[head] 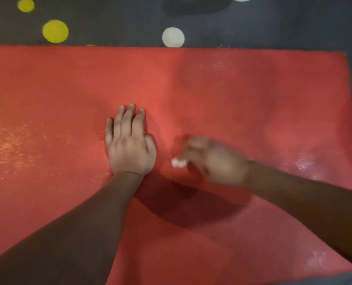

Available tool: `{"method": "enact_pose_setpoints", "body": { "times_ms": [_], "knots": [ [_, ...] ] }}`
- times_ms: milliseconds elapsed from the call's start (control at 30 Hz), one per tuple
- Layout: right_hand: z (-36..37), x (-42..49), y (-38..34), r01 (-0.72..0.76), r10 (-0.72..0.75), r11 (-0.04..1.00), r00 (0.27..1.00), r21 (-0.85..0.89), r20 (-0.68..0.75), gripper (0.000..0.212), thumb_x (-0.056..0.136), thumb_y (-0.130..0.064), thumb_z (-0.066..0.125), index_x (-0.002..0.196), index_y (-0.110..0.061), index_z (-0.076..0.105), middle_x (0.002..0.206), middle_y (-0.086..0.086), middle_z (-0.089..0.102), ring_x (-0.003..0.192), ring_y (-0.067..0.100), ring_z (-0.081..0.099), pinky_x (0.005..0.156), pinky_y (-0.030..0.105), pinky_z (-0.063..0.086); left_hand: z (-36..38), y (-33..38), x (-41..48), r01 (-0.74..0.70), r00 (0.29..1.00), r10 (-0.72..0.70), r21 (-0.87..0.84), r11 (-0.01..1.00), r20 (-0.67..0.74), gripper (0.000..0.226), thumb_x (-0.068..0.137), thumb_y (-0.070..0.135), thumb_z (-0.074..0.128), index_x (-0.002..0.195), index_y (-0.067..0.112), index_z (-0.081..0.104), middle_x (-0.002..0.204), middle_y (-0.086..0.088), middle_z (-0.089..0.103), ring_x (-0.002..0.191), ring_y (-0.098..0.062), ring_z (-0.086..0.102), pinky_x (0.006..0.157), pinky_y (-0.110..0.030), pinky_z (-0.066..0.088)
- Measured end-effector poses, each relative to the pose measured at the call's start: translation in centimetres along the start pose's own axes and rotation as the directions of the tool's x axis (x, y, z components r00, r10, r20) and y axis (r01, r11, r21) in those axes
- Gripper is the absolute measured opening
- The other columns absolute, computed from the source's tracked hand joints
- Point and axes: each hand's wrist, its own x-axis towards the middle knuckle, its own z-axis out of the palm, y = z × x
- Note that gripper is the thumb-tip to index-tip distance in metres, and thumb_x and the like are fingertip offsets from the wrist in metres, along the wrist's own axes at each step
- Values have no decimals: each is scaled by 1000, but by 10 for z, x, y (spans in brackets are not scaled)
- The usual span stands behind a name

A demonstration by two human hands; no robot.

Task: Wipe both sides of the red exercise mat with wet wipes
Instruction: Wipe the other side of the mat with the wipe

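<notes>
The red exercise mat (212, 89) lies flat and fills most of the view, with its far edge and right edge showing. My left hand (129, 145) rests palm down on the mat near the middle, fingers straight and together. Just to its right, my right hand (214, 161) is blurred by motion and grips a small bunched white wet wipe (178, 162) against the mat; only a bit of the wipe sticks out from under the fingers. Wet, shiny patches glisten on the mat at the right and at the left.
Beyond the mat's far edge lies a dark grey floor covering (109, 23) with yellow and white dots. A strip of the same dark surface runs along the mat's right edge.
</notes>
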Motion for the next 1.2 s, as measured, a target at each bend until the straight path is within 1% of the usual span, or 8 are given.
{"method": "enact_pose_setpoints", "body": {
  "times_ms": [233,433,600,700,800,1067,1133,1200],
  "knots": [
    [-60,113,102,-545,465,837,660,51,-590,25,98,-18,49,95,-5,70,97,17,63,88,37,63,81,44,52,-3,2,3,20,998,-21,24,1000,63,57,85,26,53,140,12,57,152,-9,50,149,-29,35,123,-53,19],
    [-5,53,25,-165,155,986,958,-22,-240,31,86,-1,50,107,-10,71,102,11,66,96,33,61,88,40,50,-4,0,3,27,996,-29,30,999,82,57,85,27,56,140,12,55,151,-10,49,149,-30,34,123,-54,18],
    [-29,16,37,-143,133,989,972,-37,-194,31,94,-13,43,107,-8,70,102,11,64,95,31,61,85,39,52,-4,4,4,40,996,-43,32,999,80,56,85,27,54,139,11,55,150,-11,50,148,-31,35,123,-54,19],
    [-75,40,103,-519,390,853,705,-55,-592,30,95,-17,41,102,-6,68,101,19,62,93,38,61,84,39,48,-3,4,5,36,996,-39,39,999,76,55,86,26,54,138,11,55,150,-11,50,148,-31,35,123,-54,19],
    [-85,62,138,-744,584,666,475,55,-658,31,97,-21,42,95,-2,66,99,23,63,91,42,61,81,42,44,-3,3,5,36,996,-39,34,999,79,55,86,26,53,139,12,55,150,-10,49,148,-31,35,123,-54,19],
    [-21,38,41,-149,135,987,970,-55,-200,21,98,-17,51,104,-7,69,99,12,65,92,30,61,86,36,51,-4,4,5,45,996,-47,31,999,73,55,86,26,55,138,11,55,150,-11,50,147,-31,36,123,-54,19],
    [-36,40,65,-245,203,964,929,-104,-309,31,101,-25,44,105,-7,68,100,15,64,92,33,61,83,40,52,-4,5,6,43,996,-45,28,999,82,55,86,26,54,139,11,55,150,-11,50,148,-31,35,123,-54,19],
    [-63,53,105,-541,406,838,697,-62,-591,37,100,-28,40,100,-3,67,98,21,63,90,40,60,79,43,47,-5,5,6,42,995,-45,35,999,86,56,86,27,53,139,11,55,150,-11,49,148,-31,35,123,-54,18]
  ]
}}
